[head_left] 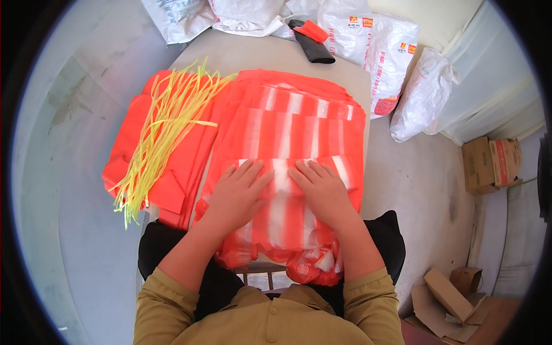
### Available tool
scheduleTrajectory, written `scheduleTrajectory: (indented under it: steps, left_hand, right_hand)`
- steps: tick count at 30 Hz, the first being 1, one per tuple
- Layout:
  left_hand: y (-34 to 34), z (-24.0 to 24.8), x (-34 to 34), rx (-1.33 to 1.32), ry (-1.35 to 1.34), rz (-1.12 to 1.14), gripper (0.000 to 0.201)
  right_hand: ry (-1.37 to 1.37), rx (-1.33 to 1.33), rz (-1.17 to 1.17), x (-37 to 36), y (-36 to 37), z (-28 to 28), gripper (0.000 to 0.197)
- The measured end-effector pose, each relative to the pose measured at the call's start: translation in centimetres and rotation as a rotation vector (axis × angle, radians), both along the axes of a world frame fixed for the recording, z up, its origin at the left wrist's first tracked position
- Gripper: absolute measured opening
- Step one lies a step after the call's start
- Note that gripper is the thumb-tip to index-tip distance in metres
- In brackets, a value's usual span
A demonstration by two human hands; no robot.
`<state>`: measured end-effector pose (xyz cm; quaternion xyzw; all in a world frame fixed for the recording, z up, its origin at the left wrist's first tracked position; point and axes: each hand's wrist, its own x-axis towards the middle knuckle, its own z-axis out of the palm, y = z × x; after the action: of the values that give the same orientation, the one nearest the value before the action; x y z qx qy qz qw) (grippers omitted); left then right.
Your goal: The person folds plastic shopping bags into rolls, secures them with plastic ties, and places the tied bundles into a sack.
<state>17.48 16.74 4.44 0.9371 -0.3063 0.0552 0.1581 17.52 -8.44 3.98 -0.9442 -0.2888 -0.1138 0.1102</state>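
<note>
A thick pile of red-and-white striped plastic sheets, which look like bags (293,129), covers the middle of the table, its near end hanging crumpled over my lap. My left hand (241,188) lies palm down on the pile, fingers spread and pointing away from me. Level with it, my right hand (321,187) rests flat on the same striped plastic. A folded band of the plastic runs across under the fingertips of both hands. Neither hand grips anything that I can see. Left of the pile is a stack of plain red folded sheets (133,132), topped by a bundle of yellow strips (164,132).
At the table's (224,52) far edge lies a black roll with a red piece (313,41). White woven sacks (391,60) stand beyond, and another sack (424,95) leans at the right. Cardboard boxes (486,164) sit by the right wall; flattened cardboard (445,299) lies at lower right.
</note>
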Motion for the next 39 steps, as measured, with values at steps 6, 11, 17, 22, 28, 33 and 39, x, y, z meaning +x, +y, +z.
scheduleTrajectory:
  steps: [6,11,17,22,28,33,39]
  left_hand:
    - [0.6,-0.6,0.2,0.029,-0.132,0.024,0.052]
    - [1.3,0.1,0.5,-0.036,-0.239,0.055,0.042]
    - [1.8,2.9,-0.2,-0.295,0.252,0.181,0.038]
    - [2.0,-2.0,-1.4,-0.918,0.938,0.255,0.046]
    - [1.6,3.2,-1.0,-0.285,0.643,0.242,0.050]
    - [2.4,1.1,-0.9,-0.357,0.264,0.100,0.051]
    - [1.6,-0.3,-0.8,-0.407,0.361,-0.024,0.057]
  right_hand:
    - [0.111,0.043,-0.024,-0.8,0.0,2.4,0.048]
    - [0.100,0.022,-0.114,-0.4,-3.6,2.9,0.042]
    - [-0.256,0.195,-0.362,-0.6,-4.5,5.2,0.045]
    - [0.269,1.304,-0.386,-0.6,-3.1,2.5,0.058]
    - [0.402,0.545,-0.355,-1.1,-1.5,-0.6,0.049]
    - [0.111,0.154,-0.221,-1.5,0.0,1.4,0.032]
    - [0.191,0.181,-0.084,-2.2,1.6,1.7,0.022]
